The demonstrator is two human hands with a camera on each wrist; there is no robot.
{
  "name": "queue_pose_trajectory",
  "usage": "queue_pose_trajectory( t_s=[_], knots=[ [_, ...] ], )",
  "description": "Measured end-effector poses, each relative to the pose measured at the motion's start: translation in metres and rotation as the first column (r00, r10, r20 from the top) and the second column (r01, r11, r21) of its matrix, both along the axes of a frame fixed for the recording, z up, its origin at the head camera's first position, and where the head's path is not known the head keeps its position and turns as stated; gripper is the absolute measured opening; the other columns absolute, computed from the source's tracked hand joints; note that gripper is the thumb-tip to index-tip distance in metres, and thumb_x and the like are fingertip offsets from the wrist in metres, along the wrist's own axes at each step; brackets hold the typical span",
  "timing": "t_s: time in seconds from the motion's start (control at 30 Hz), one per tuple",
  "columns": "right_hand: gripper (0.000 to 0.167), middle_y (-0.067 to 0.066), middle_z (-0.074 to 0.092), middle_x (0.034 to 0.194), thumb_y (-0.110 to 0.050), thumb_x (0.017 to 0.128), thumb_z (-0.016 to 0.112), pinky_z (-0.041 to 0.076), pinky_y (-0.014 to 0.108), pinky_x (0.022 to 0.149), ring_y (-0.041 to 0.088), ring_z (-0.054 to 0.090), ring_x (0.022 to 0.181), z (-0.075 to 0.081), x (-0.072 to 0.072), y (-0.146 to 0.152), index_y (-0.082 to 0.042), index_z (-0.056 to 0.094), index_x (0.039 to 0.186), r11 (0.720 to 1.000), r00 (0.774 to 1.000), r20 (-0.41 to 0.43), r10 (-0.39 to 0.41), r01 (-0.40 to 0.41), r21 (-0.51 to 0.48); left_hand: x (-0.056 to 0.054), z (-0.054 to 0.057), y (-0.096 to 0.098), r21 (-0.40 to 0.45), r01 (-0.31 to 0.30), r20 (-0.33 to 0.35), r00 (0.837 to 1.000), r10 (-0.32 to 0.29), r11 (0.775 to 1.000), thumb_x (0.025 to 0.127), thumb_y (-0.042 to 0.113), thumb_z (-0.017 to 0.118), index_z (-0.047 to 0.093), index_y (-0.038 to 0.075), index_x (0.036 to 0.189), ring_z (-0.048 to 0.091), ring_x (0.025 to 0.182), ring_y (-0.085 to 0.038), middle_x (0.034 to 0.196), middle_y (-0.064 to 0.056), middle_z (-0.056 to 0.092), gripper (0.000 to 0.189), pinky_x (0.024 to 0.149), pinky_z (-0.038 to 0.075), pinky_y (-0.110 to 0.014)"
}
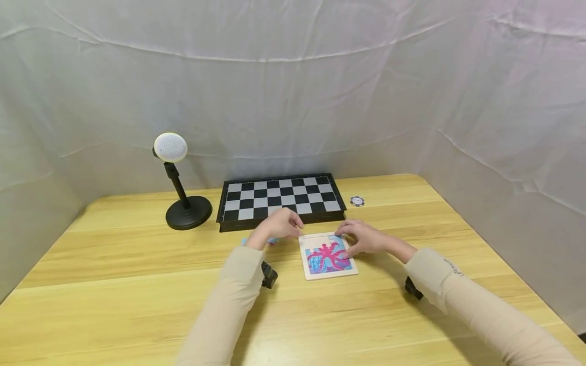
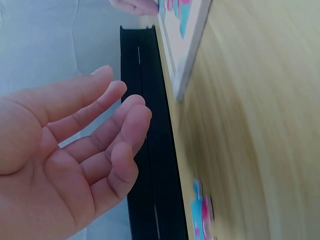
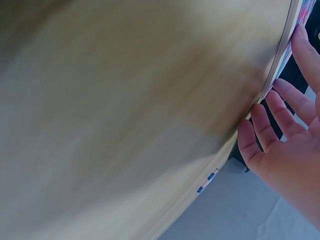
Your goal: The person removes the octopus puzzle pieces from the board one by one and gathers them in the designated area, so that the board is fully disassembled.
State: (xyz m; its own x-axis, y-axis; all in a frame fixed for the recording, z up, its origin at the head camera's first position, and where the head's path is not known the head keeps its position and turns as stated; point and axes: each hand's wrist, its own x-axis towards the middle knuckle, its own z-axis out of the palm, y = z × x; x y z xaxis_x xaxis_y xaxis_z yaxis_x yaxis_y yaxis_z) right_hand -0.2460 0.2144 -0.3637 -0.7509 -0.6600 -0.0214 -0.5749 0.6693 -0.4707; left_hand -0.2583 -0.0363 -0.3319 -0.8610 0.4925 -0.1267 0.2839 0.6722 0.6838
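A jigsaw tray with a pale frame lies on the table, and a pink octopus picture fills its lower and right parts. Bare pale board shows at its upper left. My left hand hovers by the tray's top left corner, fingers loosely bent and nothing between them in the left wrist view. Loose blue and pink puzzle pieces lie on the table near this hand, partly hidden by it in the head view. My right hand rests at the tray's upper right, its thumb on the picture and its fingertips along the edge.
Behind the tray lies a black-framed chessboard. A poker chip is on the table to its right. At the left stands a round white-headed device on a black base. A pale curtain surrounds the wooden table.
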Motion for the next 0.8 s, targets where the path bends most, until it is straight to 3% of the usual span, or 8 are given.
queue_pose_trajectory(
  t_s=[0.57, 0.8],
  knots=[
    [0.043, 0.019, 0.05, 0.117, -0.019, 0.077, 0.07, 0.03, 0.051, 0.094, 0.036, 0.042, 0.11, 0.0, -0.003, 0.002, 0.004, 0.057, 0.11, 1.0, 1.0, -0.001, 0.019, -0.019, -0.002, 0.0, -0.005, 0.035, -0.002, 0.035, 0.045, 0.998, -0.035, 0.999, 0.082, 0.008, 0.064, 0.064, 0.002, 0.091, 0.055, 0.062, -0.016, 0.081, -0.005, 0.058, 0.011, 0.055, 0.042, -0.02],
    [0.044, 0.018, 0.051, 0.116, -0.02, 0.076, 0.072, 0.031, 0.051, 0.094, 0.035, 0.042, 0.109, -0.002, -0.003, 0.001, 0.004, 0.058, 0.11, 1.0, 1.0, 0.002, 0.0, 0.0, -0.006, 0.0, -0.008, 0.047, -0.02, 0.057, 0.051, 0.997, -0.056, 0.998, 0.082, 0.01, 0.065, 0.065, 0.004, 0.094, 0.057, 0.063, -0.019, 0.078, -0.003, 0.058, 0.014, 0.056, 0.041, -0.021]
  ],
)
